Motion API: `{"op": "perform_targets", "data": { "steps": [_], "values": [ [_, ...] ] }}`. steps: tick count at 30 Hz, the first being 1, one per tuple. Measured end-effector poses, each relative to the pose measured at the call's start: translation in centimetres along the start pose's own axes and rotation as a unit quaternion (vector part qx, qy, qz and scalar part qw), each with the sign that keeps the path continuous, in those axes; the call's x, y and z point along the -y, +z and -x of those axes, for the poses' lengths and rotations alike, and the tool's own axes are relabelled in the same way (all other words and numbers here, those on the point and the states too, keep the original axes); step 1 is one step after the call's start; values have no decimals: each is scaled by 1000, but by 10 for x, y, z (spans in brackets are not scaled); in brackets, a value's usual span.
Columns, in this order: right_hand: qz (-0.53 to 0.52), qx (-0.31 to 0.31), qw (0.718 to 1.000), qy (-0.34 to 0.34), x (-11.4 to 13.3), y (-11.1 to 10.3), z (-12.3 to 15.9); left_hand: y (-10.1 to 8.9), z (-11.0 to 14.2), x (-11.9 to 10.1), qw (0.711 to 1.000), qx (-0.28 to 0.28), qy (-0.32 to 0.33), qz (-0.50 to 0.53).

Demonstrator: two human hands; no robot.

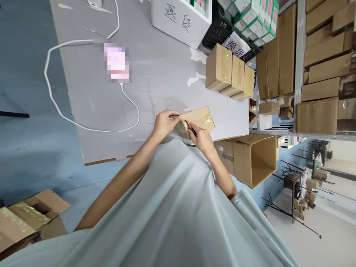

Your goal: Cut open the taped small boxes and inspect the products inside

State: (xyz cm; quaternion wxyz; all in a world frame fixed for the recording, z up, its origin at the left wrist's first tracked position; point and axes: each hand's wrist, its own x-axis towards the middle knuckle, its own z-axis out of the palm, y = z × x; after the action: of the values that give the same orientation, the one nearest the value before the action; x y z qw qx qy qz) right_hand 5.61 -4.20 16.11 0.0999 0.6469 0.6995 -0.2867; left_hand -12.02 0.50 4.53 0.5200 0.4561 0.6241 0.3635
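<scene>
A small cardboard box (196, 116) lies near the front edge of the grey table, with shiny yellowish tape on its side and at its right end. At its left corner is my left hand (164, 123), the thumb and fingers pinched together on the box edge. My right hand (202, 140) is wrapped around a utility knife (191, 128) with a red and black handle. The dark tip of the knife touches or hovers just over the taped side; I cannot tell which. My right fingers partly cover the box's near side.
Several taped cartons (219, 68) stand at the table's back right, beside a white foam box (180, 18) and black crates of green-and-white boxes (256, 18). A phone (116, 61) with a white cable (83, 126) lies left. An open carton (250, 159) sits beyond the right edge.
</scene>
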Motion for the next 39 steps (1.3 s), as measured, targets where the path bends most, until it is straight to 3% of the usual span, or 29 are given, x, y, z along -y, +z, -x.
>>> {"op": "perform_targets", "data": {
  "steps": [14,22,27,33,39],
  "values": [
    [44,43,998,-12,12,-11,2,9,5,-10,999,-38,-20,-6],
    [120,118,985,25,29,-30,4,15,11,-10,998,-48,-46,-2],
    [126,102,986,29,36,-24,2,17,9,-4,997,-65,-36,-3],
    [127,158,977,69,26,-9,20,23,12,-1,996,-77,-31,-24],
    [102,136,984,61,16,-17,47,21,14,8,996,-78,-7,-35]
  ]
}}
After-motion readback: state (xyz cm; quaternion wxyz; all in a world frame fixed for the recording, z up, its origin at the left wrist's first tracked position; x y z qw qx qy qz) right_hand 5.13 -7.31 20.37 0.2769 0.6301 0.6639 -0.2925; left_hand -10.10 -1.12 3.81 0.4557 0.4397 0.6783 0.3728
